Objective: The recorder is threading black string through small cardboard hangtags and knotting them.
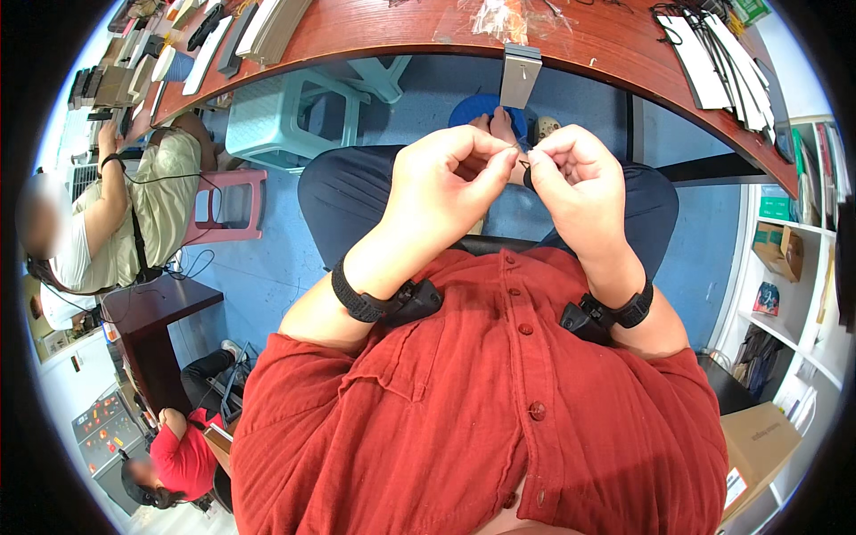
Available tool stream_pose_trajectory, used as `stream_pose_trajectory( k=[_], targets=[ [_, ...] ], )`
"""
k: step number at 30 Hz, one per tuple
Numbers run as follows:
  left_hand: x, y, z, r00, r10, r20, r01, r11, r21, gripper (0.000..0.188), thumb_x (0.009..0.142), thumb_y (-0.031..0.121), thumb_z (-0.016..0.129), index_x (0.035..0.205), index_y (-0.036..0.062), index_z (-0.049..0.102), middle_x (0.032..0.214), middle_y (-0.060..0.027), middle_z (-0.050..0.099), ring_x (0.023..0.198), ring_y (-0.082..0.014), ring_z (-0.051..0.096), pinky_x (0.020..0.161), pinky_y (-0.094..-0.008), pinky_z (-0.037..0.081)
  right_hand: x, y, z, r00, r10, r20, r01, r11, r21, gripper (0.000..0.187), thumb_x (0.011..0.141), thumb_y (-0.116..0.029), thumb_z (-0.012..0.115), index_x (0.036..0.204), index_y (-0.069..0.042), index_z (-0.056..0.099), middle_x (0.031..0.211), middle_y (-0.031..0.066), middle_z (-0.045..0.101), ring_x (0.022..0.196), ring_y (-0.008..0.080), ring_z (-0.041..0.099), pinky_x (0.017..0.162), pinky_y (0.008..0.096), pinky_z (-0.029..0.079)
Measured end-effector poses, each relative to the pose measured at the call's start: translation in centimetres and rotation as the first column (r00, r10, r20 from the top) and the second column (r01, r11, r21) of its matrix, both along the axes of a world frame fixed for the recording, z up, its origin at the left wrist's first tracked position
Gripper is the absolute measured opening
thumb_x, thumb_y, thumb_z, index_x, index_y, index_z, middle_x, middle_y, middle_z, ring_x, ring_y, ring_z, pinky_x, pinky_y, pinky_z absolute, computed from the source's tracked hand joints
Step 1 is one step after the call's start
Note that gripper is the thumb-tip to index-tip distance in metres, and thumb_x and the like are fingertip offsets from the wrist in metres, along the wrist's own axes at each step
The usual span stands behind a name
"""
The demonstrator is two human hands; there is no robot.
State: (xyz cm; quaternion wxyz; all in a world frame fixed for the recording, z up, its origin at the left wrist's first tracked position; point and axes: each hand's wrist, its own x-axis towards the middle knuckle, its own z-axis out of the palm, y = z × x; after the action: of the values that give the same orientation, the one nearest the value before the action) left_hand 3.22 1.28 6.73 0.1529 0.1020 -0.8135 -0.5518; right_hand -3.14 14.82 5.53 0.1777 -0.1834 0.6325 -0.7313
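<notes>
Left hand (450, 178) and right hand (580, 183) up over the lap, fingertips nearly meeting, both in a thumb-to-finger pinch on the same small piece. Largest item ahead: reddish-brown desk (615, 45). Teal stool (259, 120) under its left part. White strips (700, 62) with black cords at the desk's right end. Grey box (520, 78) at the front edge, just beyond the hands. Smallest: thin dark strand (523, 163), between the two pinches; ends hidden by fingers.
</notes>
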Motion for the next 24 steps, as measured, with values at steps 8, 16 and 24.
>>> stream_pose_trajectory(
  k=[8, 16, 24],
  targets=[
    [-0.06, 0.12, -0.05, 0.999, 0.003, -0.033, -0.007, 0.992, -0.124, 0.006, 0.077, 0.006, 0.066, 0.079, 0.0005, 0.063, 0.071, -0.0034, 0.063, 0.063, -0.0058, 0.059, 0.057, -0.0194, 0.048, 0.14, -0.14, 0.18, 1.000, 0.008, -0.005, -0.008, 1.000, -0.003, 0.011, 0.081, -0.001, 0.057, 0.072, -0.005, 0.052, 0.065, -0.0073, 0.050, 0.056, -0.0033, 0.040, 0.048, 0.0133, 0.031],
    [0.11, -0.37, 0.30, 0.989, -0.103, -0.104, 0.051, 0.909, -0.413, 0.007, 0.076, 0.007, 0.066, 0.078, 0.0002, 0.063, 0.071, -0.0056, 0.063, 0.065, -0.0099, 0.061, 0.058, -0.0216, 0.049, -0.33, 0.35, 0.41, 0.966, 0.120, 0.227, -0.117, 0.993, -0.026, 0.003, 0.083, -0.003, 0.056, 0.086, -0.002, 0.055, 0.075, -0.0002, 0.058, 0.067, 0.0035, 0.055, 0.060, 0.0167, 0.044],
    [-0.14, -0.45, -0.36, 0.992, -0.128, 0.017, 0.119, 0.954, 0.276, 0.012, 0.084, 0.006, 0.058, 0.095, 0.0006, 0.059, 0.080, -0.0020, 0.061, 0.071, -0.0066, 0.056, 0.064, -0.0201, 0.047, -0.54, 0.49, -0.26, 0.961, 0.190, 0.202, -0.176, 0.980, -0.089, 0.004, 0.082, -0.002, 0.055, 0.086, -0.002, 0.055, 0.076, -0.0025, 0.055, 0.068, 0.0025, 0.051, 0.061, 0.0163, 0.043]
  ],
)
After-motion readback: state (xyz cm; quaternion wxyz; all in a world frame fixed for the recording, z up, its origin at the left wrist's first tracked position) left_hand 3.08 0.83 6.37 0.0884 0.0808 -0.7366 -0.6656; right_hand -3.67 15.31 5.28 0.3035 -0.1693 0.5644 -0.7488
